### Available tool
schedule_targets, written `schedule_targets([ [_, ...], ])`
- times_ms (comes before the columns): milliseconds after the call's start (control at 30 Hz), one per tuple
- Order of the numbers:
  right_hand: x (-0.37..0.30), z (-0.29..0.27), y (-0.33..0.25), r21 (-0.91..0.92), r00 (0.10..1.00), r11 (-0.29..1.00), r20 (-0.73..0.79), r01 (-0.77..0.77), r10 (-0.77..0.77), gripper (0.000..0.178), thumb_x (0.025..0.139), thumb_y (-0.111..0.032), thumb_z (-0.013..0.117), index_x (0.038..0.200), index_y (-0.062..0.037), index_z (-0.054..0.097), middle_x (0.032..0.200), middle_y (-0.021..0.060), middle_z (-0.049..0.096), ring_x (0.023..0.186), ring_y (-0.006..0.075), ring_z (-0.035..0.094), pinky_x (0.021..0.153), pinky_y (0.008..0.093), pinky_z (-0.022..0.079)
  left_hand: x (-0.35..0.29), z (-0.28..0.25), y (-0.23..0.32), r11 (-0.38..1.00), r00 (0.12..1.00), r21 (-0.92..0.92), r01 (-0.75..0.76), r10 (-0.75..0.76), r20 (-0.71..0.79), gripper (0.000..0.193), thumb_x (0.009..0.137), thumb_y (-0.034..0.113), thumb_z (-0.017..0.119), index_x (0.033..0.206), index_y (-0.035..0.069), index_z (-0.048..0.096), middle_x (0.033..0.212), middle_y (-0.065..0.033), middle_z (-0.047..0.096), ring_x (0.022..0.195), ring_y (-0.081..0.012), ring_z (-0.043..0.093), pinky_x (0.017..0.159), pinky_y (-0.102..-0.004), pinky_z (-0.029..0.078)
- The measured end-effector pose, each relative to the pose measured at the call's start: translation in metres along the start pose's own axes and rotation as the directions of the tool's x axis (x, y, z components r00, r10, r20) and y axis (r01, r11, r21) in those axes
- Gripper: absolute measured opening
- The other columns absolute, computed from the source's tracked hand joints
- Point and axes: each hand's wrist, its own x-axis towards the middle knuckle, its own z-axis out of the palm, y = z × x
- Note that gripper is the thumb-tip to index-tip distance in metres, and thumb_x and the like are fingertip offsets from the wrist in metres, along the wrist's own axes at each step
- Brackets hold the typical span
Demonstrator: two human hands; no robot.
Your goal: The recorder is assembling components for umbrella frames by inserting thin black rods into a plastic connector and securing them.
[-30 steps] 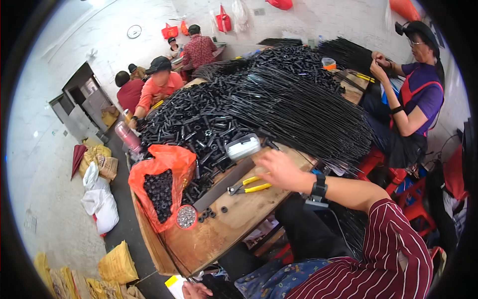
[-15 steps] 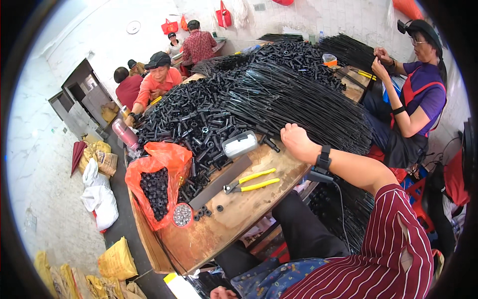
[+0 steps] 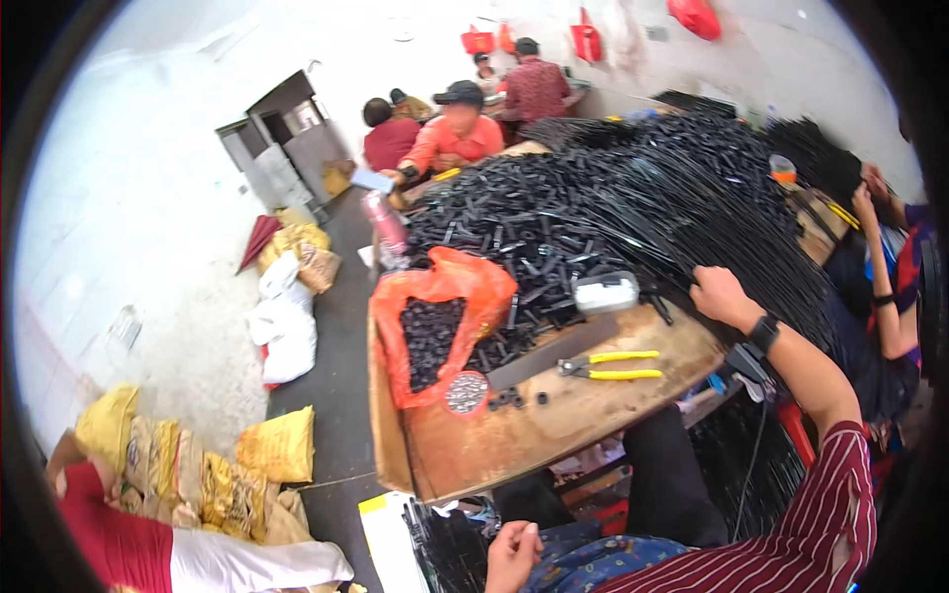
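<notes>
My right hand (image 3: 724, 296) reaches over the table's right edge, beside a long heap of thin black rods (image 3: 712, 212). Its fingers are curled closed, and whatever may be in them is hidden. Low down by my lap, my left hand (image 3: 514, 555) is closed with the thumb on top; its inside cannot be seen. A bundle of black rods (image 3: 445, 539) lies just left of it. On the wooden tabletop (image 3: 534, 435) are yellow-handled pincers (image 3: 618, 367), a dark flat bar (image 3: 549, 354), small black rings (image 3: 509, 398) and a clear plastic box (image 3: 606, 293).
A red plastic bag (image 3: 390, 346) of small black parts and a round tub of metal pieces (image 3: 467, 392) stand at the table's left. Black tubular parts (image 3: 494, 222) are heaped behind. Co-workers sit around; one person (image 3: 119, 524) bends over yellow sacks (image 3: 188, 460) at lower left.
The view has swung left, so the table sits further right. My left hand shows more fully. A person in red has come in at lower left. My right hand remains by the rods.
</notes>
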Motion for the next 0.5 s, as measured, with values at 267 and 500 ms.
schedule_targets([
  [267,-0.006,0.001,-0.025,0.052,0.99,0.999,0.141,0.012,-0.02,0.031,0.081,-0.026,0.067,0.083,0.0037,0.058,0.081,0.0254,0.063,0.079,0.0406,0.063,0.073,0.0457,0.051,-0.002,-0.007,-0.015,0.999,0.999,-0.03,-0.035,0.035,0.006,0.023,0.097,0.025,0.054,0.103,0.003,0.058,0.069,-0.0001,0.057,0.056,-0.0058,0.049,0.051,-0.02,0.039],
  [500,-0.016,0.007,-0.022,-0.001,0.99,0.997,0.116,0.078,-0.077,0.031,0.073,-0.022,0.07,0.083,0.0045,0.058,0.08,0.0239,0.063,0.08,0.039,0.063,0.074,0.0445,0.051,0.005,-0.009,-0.025,0.999,0.999,-0.007,-0.035,0.035,0.024,0.023,0.097,0.025,0.054,0.102,0.004,0.058,0.069,-0.0003,0.057,0.056,-0.006,0.049,0.051,-0.0203,0.039],
])
